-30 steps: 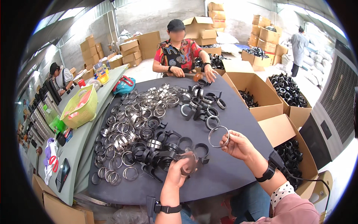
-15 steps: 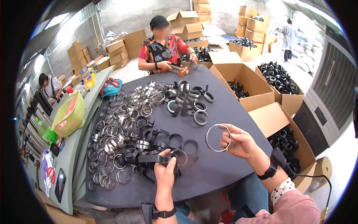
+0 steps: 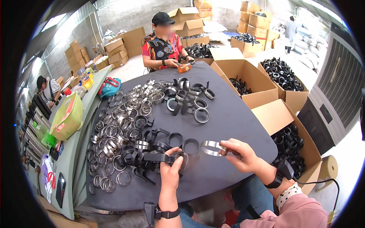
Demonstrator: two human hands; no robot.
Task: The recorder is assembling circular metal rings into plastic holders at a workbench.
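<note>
My left hand (image 3: pixel 170 171) grips a black ring with a flat handle-like tab (image 3: pixel 155 157); its round part (image 3: pixel 184 161) is partly behind my fingers. Thumb and fingers of my right hand (image 3: pixel 245 156) pinch a shiny metal ring (image 3: pixel 210 151) at its right side. That ring is held tilted, almost flat, to the right of the black ring and apart from it. Loose black rings (image 3: pixel 175 140) lie on the dark table (image 3: pixel 216 178) just beyond my left hand. A big heap of metal rings (image 3: pixel 131 114) covers the table's left part.
Across the table a co-worker (image 3: pixel 162 45) handles an orange-headed hammer (image 3: pixel 184 67). Several finished-looking black and metal rings (image 3: pixel 201 115) lie mid-table. Open cartons (image 3: pixel 262 89) of black parts stand along the right edge. At left, a side table holds a green basket (image 3: pixel 72 125).
My right hand has lowered slightly, turning the metal ring from upright to nearly flat and bringing it leftward. My left hand keeps hold of the black ring. The co-worker's hands have moved closer together.
</note>
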